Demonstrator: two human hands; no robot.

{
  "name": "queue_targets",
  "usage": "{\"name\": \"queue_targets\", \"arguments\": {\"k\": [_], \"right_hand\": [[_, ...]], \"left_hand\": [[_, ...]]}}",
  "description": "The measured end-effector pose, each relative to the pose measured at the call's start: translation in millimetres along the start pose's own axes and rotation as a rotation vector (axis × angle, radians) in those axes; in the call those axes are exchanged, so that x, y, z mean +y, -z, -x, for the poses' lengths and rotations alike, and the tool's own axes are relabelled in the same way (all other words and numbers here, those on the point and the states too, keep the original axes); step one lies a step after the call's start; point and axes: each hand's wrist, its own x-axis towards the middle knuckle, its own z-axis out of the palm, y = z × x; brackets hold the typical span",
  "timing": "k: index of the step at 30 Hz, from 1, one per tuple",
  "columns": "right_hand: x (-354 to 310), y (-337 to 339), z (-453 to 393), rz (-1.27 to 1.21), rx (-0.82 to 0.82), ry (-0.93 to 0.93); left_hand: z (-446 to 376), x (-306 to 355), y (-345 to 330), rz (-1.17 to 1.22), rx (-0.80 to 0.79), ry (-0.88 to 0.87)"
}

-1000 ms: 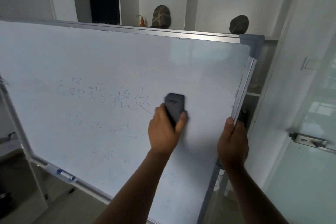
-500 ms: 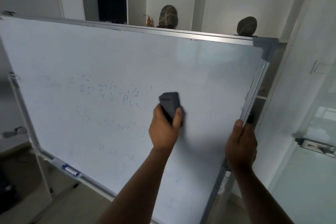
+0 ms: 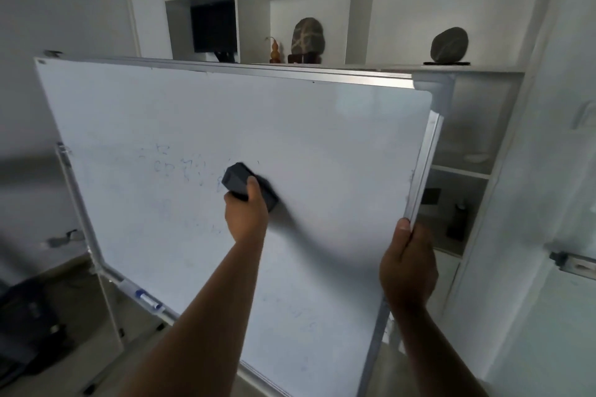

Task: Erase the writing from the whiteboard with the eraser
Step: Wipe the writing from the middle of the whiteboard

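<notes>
A dark eraser [image 3: 250, 186] lies flat against the middle of a tilted whiteboard [image 3: 322, 145], over faint blue writing [image 3: 180, 164] that runs on to its left. The left hand [image 3: 246, 214] grips it, thumb and fingers curled round its sides. The right hand [image 3: 408, 267] clasps the board's right edge, steadying it. To wipe well, press evenly and sweep leftward in overlapping strokes; a marker [image 3: 145, 298] sits on the bottom rail
</notes>
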Motion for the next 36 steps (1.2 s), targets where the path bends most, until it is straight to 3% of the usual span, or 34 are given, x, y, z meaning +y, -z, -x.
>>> {"name": "queue_targets", "arguments": {"k": [5, 10, 15, 18, 20, 24, 29, 34, 36], "right_hand": [[2, 1, -1, 0.0, -0.011, 0.008], [2, 0, -2, 0.005, -0.014, -0.022], [-3, 0, 0, 0.004, 0.032, 0.0], [-6, 1, 0, 0.004, 0.049, 0.024], [-9, 1, 1, 0.026, 0.087, 0.034], [-18, 0, 4, 0.068, 0.115, 0.006], [-21, 2, 5, 0.068, 0.091, -0.009], [-21, -5, 6, 0.115, 0.117, -0.07], [-25, -5, 6, 0.12, 0.109, -0.071]], "left_hand": [[16, 17, -7, -0.077, -0.123, -0.238], [-9, 2, 5, 0.097, -0.085, 0.17], [-2, 11, 4, 0.086, -0.201, 0.022], [-4, -13, 12, 0.117, -0.169, 0.253], [-10, -27, 19, 0.094, -0.181, 0.303], [-29, -2, 10, 0.177, -0.283, 0.081], [-46, -13, 22, 0.258, -0.221, 0.404], [-63, 10, 14, 0.327, -0.324, 0.324], [-66, 4, 13, 0.349, -0.302, 0.385]]}}
